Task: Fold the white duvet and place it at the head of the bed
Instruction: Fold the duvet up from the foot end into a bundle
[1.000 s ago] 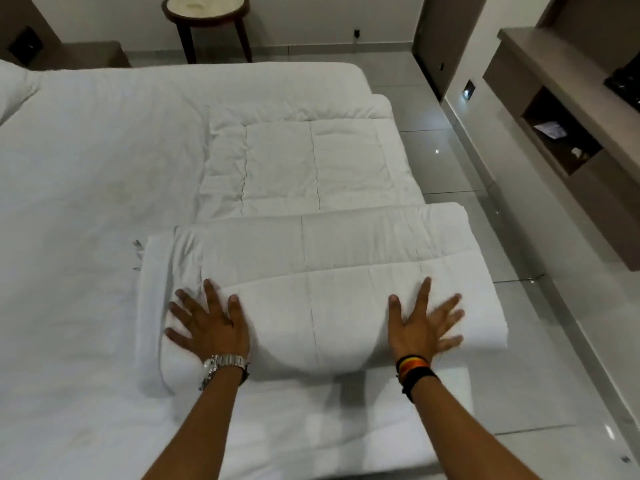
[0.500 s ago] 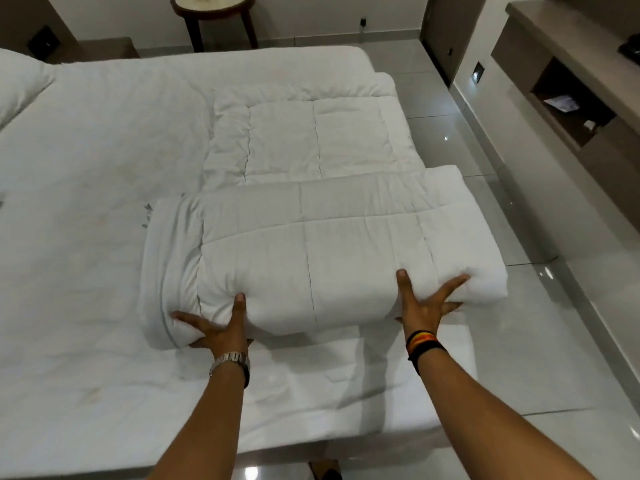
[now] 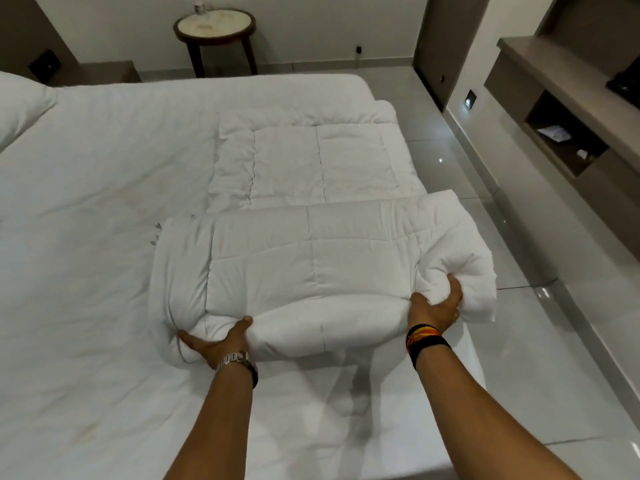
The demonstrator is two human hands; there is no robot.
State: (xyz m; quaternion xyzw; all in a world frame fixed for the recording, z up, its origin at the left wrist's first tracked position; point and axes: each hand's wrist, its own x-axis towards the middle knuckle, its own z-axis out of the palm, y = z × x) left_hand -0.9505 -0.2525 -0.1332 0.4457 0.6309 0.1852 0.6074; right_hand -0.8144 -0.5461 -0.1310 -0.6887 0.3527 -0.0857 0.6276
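The white quilted duvet [image 3: 311, 268] is rolled into a thick bundle across the foot end of the bed [image 3: 86, 209], with its unrolled part lying flat beyond it towards the far edge. My left hand [image 3: 218, 341] grips the bundle's near left corner from below, thumb on top. At the near right corner my right hand [image 3: 436, 306] squeezes the padding, which bunches up around the fingers. The bundle's near edge is raised a little off the sheet.
A pillow [image 3: 17, 105] lies at the bed's far left. A round side table [image 3: 214, 32] stands by the back wall. Glossy floor tiles [image 3: 519, 341] run along the bed's right side, below a wall shelf unit [image 3: 568, 109].
My hands went from pressing flat on top of the roll to gripping its near corners. The bundle's near edge has come up off the sheet and its right end is bunched.
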